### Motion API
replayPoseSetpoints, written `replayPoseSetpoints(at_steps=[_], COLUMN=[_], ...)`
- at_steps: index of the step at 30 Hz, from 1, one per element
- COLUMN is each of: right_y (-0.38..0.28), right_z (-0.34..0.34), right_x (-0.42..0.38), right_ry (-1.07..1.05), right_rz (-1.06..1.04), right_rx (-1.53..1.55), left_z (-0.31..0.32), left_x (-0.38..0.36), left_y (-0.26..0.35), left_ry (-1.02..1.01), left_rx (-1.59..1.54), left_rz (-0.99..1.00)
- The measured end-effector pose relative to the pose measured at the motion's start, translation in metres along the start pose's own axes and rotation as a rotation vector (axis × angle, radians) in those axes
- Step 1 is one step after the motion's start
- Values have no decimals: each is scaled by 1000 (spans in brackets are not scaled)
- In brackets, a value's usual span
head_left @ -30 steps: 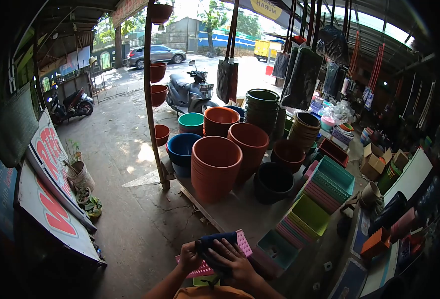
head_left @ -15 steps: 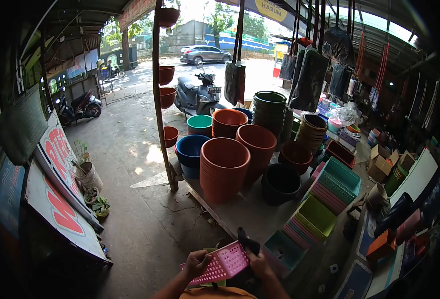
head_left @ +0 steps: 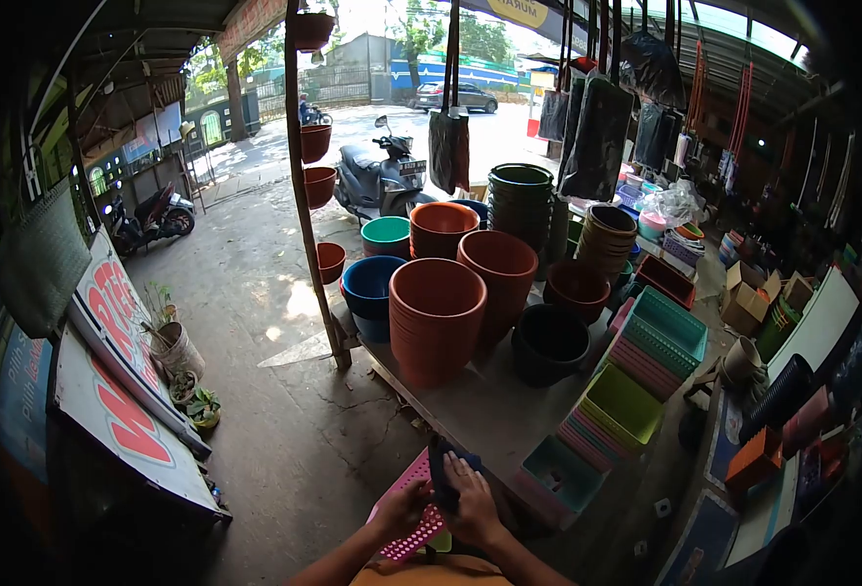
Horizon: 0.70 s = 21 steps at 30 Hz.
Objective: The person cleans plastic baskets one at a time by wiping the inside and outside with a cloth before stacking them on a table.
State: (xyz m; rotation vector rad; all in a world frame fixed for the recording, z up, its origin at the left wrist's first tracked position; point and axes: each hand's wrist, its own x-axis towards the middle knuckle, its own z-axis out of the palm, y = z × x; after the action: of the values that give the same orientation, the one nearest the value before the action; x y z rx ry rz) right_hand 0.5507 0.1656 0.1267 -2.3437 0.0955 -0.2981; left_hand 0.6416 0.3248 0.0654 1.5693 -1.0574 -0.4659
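Half a second ago the pink basket [head_left: 409,508] lay flat and wide between both hands; now it is tipped on edge, closer to the table [head_left: 480,410] edge. The left hand [head_left: 400,510] grips its near side, fingers curled around it. The right hand [head_left: 470,503] presses a dark cloth [head_left: 445,464] against the basket's upper face, where before the cloth stuck up behind it. Just right of the hands stand stacked baskets [head_left: 558,479]; far beyond, terracotta pots [head_left: 438,317]. To the left, bare concrete floor [head_left: 284,430] lies open toward the signboards [head_left: 118,391].
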Motion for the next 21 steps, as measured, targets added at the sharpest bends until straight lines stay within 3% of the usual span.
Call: replayPoseSetpoints(at_steps=[2,4,6,10,12,15,18,21], right_y=[-8,-11,-12,-10,-12,-8,-6,6], right_z=[2,2,5,21,21,29,31,41], right_x=[2,5,6,2,0,-14,-31,-54], right_ry=[81,74,48,-66,-105,-137,-147,-123], right_rz=[-61,-79,-149,-191,-196,-211,-206,-168], right_rx=[-292,-337,-571,-475,-501,-513,-430,-370], left_z=[-6,-10,1,-1,-15,-26,-31,-30], left_x=[7,10,19,33,42,51,50,49], left_y=[27,17,-4,6,18,55,56,43], left_ry=[101,58,308,420,369,497,551,737], left_rx=[-117,-233,-493,-642,-1215,-1059,-1168,-1201], left_rz=[-151,-198,-135,-219,-315,-364,-383,-296])
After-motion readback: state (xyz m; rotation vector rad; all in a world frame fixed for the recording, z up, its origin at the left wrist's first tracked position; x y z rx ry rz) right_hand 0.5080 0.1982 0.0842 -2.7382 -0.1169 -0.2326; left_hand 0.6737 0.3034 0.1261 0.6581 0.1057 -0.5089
